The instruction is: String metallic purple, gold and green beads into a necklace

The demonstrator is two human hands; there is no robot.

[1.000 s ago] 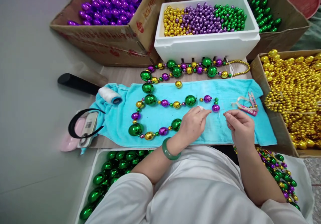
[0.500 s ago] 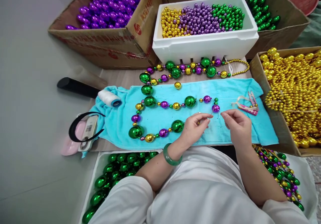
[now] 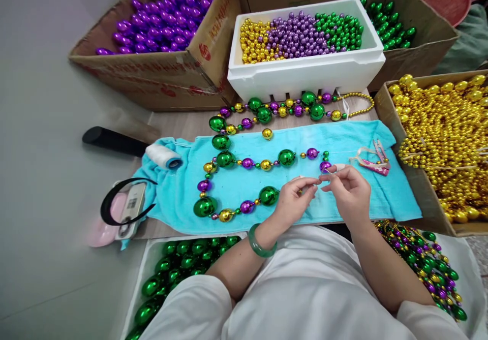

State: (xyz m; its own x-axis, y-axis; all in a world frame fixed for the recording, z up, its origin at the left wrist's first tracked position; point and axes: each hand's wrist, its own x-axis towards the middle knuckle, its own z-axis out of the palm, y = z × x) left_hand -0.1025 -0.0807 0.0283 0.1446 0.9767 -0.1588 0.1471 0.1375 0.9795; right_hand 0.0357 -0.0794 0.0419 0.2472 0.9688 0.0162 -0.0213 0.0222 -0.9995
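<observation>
My left hand [image 3: 294,201], with a green bangle [image 3: 262,240] on its wrist, is closed in a pinch on thin pale thread. My right hand [image 3: 349,193] meets it, thumb and forefinger also pinching thread [image 3: 328,172]. Just above the fingertips lies a purple bead [image 3: 325,167], partly covered, with small green beads [image 3: 326,156] above it. Another purple bead [image 3: 312,153] is to their left. A bead strand [image 3: 247,163] of green, purple and gold loops across the blue towel [image 3: 244,185]; its lower end runs behind my left hand.
A thread spool [image 3: 163,156], a black headband [image 3: 110,203] and pink-handled snips [image 3: 375,165] lie around the towel. Behind it is a finished-looking necklace [image 3: 282,110] and a white foam box [image 3: 305,73] of small beads. Cardboard boxes [image 3: 152,78] flank it; gold bead strings [image 3: 446,142] fill one at right.
My right hand has moved left, bringing its fingertips up to those of my left hand. The camera view has shifted slightly; the beads on the towel keep their arrangement.
</observation>
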